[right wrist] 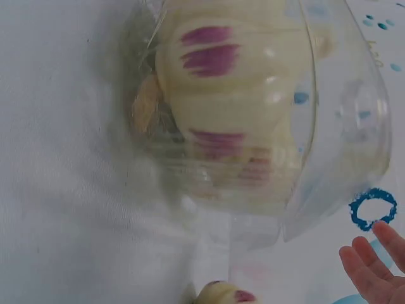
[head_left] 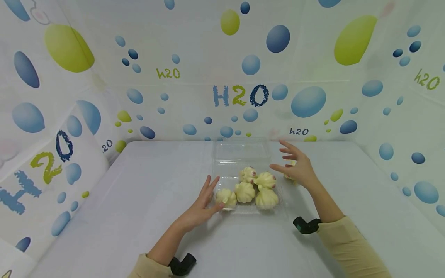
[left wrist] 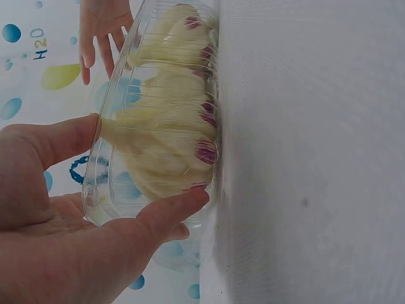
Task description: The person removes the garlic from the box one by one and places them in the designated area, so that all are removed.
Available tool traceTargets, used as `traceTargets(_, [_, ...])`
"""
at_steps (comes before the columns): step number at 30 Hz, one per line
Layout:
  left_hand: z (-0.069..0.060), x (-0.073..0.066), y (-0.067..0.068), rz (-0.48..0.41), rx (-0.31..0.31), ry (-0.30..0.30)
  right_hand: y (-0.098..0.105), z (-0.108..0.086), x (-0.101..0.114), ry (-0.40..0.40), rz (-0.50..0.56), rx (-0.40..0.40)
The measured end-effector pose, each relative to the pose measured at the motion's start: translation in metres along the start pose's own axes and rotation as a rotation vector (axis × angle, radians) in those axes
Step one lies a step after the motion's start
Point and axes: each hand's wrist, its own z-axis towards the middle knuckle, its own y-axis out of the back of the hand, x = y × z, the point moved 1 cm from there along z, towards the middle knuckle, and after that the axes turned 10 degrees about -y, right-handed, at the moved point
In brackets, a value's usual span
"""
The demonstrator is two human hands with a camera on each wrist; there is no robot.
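Observation:
A clear plastic box [head_left: 240, 211] with its lid [head_left: 241, 151] folded back stands on the table. Several pale garlic bulbs [head_left: 245, 192] with purple streaks [left wrist: 206, 151] lie inside. My left hand [head_left: 199, 208] is at the box's left end, its fingers extended and spread; the thumb and a finger touch the plastic near the front corner. Beyond the box's right side, my right hand [head_left: 299, 166] hovers with spread fingers and holds nothing. Partly hidden behind it, a loose garlic bulb [head_left: 291, 175] sits on the table, and its top shows in the right wrist view [right wrist: 226, 294].
A white cloth covers the table [head_left: 146, 185]. Behind and beside it hang white sheets [head_left: 194, 38] printed with blue and green drops and H2O lettering. Black wrist cameras [head_left: 182, 264] are strapped at both sleeves.

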Motion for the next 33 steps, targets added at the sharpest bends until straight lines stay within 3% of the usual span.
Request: traceTargets(33, [-0.001, -0.001, 0.0, 0.008, -0.001, 0.0, -0.051, 0.009, 0.009, -0.029, 0.076, 0.138])
